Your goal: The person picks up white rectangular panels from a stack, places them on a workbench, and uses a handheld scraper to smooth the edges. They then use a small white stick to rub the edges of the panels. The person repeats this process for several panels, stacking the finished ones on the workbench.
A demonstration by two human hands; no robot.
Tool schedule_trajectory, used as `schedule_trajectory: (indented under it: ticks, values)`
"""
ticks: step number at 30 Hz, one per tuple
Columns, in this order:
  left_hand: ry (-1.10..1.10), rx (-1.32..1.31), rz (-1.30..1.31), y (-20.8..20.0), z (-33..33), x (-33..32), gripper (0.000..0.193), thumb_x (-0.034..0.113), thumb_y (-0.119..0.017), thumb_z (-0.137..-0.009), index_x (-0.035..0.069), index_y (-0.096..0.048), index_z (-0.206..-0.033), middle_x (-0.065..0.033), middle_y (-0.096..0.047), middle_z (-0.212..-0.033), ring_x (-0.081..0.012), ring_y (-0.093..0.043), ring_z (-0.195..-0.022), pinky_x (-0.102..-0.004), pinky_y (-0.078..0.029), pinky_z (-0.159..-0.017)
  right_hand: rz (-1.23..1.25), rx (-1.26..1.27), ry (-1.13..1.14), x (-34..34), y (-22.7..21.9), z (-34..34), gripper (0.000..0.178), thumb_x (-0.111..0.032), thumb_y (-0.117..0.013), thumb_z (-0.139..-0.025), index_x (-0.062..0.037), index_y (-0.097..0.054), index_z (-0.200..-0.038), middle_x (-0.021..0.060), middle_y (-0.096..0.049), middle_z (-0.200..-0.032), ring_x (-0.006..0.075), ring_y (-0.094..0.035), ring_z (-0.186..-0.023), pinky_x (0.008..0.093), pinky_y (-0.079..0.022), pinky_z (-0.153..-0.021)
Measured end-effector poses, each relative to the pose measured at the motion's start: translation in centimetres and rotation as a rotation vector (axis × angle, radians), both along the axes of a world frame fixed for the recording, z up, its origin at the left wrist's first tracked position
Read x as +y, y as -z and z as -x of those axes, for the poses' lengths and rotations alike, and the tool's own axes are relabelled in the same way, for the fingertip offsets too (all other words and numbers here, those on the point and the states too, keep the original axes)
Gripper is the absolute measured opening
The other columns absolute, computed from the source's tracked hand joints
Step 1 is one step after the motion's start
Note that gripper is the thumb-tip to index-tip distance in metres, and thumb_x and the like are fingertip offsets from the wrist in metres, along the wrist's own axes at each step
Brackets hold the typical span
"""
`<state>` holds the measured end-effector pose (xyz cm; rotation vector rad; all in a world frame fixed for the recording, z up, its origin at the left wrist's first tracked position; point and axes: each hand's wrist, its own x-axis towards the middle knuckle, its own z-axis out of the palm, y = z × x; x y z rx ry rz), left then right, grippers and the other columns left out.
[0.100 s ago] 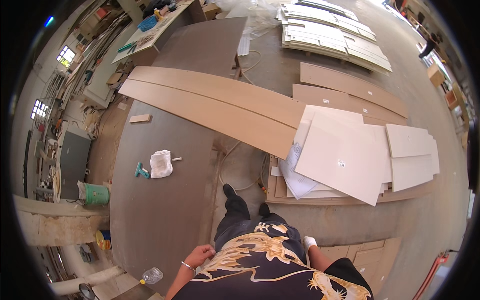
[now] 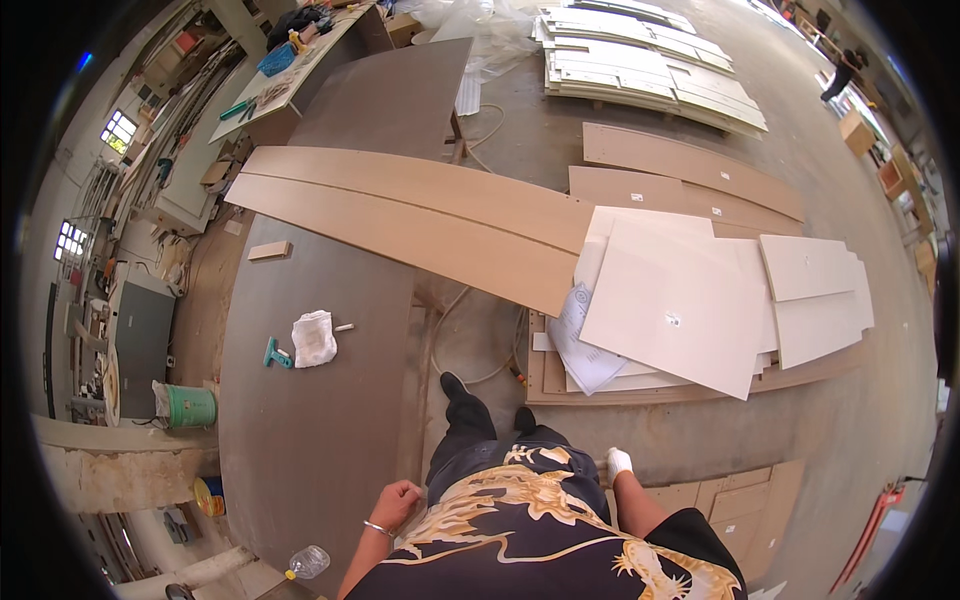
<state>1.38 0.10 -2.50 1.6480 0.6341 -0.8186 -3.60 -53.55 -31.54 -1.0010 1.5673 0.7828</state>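
Note:
My left hand (image 2: 399,504), with a bracelet at the wrist, hangs beside my waist at the near edge of the long dark brown table (image 2: 300,450). Its fingers are curled in and nothing shows in them. My right hand (image 2: 619,465), in a white glove, is held low on the right side of my body, over the floor; its fingers cannot be made out. On the table lie a white cloth (image 2: 315,340), a teal-handled scraper (image 2: 277,353), a small pale stick (image 2: 344,327) and a short wooden block (image 2: 269,251).
A long brown panel (image 2: 410,220) spans from the table to a stack of white panels (image 2: 665,310) with a paper drawing (image 2: 580,345). Brown boards (image 2: 720,500) lie near right. A hose (image 2: 436,335) curves across the floor. A person (image 2: 842,75) stands far right.
The view has shifted slightly, so most things sit a little further left. My right hand has risen a little. My left hand stays beside my waist.

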Motion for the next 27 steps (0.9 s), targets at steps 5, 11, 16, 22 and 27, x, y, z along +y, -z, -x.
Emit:
schedule_trajectory:
  ticks: [5,11,16,22,27]
  values:
    - [0.228,0.065,-0.079,2.0,-0.9,-1.3,0.026,0.026,-0.069,-0.101,0.003,-0.066,-0.088,0.0009,-0.062,-0.074,-0.0082,-0.053,-0.065,-0.0257,-0.045,-0.061,-0.1,-0.367,-0.037,4.6,-6.4,-9.1,0.057,-0.042,-0.041,-0.103,0.0072,-0.066,-0.116,0.0263,-0.073,-0.119,0.0451,-0.071,-0.105,0.0524,-0.052,-0.096]
    - [0.161,-0.284,-0.33,5.8,-2.3,-0.8,0.025,0.018,-0.071,-0.096,0.001,-0.064,-0.079,-0.0009,-0.059,-0.068,-0.0098,-0.052,-0.067,-0.0313,-0.048,-0.063,-0.264,-0.339,-0.105,7.8,-8.8,-14.8,0.06,-0.042,-0.041,-0.103,0.0112,-0.065,-0.117,0.029,-0.071,-0.121,0.0461,-0.068,-0.112,0.0508,-0.048,-0.105]
    - [0.205,-0.477,-0.623,8.4,-3.4,-1.7,0.027,0.026,-0.071,-0.088,0.001,-0.067,-0.079,-0.0205,-0.068,-0.075,-0.0397,-0.067,-0.072,-0.0464,-0.053,-0.068,-0.341,-0.518,0.269,8.6,-11.3,-19.0,0.06,-0.037,-0.043,-0.105,0.001,-0.038,-0.151,0.0282,-0.045,-0.154,0.0469,-0.049,-0.138,0.0638,-0.041,-0.109]
    - [0.133,-0.36,-0.657,9.3,-3.3,-2.2,0.03,0.03,-0.068,-0.089,0.002,-0.072,-0.081,-0.0235,-0.071,-0.086,-0.0425,-0.07,-0.085,-0.0486,-0.055,-0.077,-0.527,-0.675,0.644,10.2,-14.1,-28.5,0.064,-0.038,-0.04,-0.107,-0.0123,-0.02,-0.162,0.017,-0.027,-0.168,0.0466,-0.027,-0.152,0.0682,-0.04,-0.107]
    - [0.027,-0.291,-0.611,10.4,-3.9,-0.6,0.033,0.034,-0.066,-0.09,0.002,-0.074,-0.084,-0.0239,-0.072,-0.09,-0.0432,-0.07,-0.09,-0.0493,-0.055,-0.081,-0.581,-0.818,0.837,10.8,-14.1,-37.8,0.053,-0.045,-0.037,-0.106,-0.015,-0.041,-0.15,0.0131,-0.035,-0.164,0.0426,-0.041,-0.141,0.0636,-0.044,-0.102]
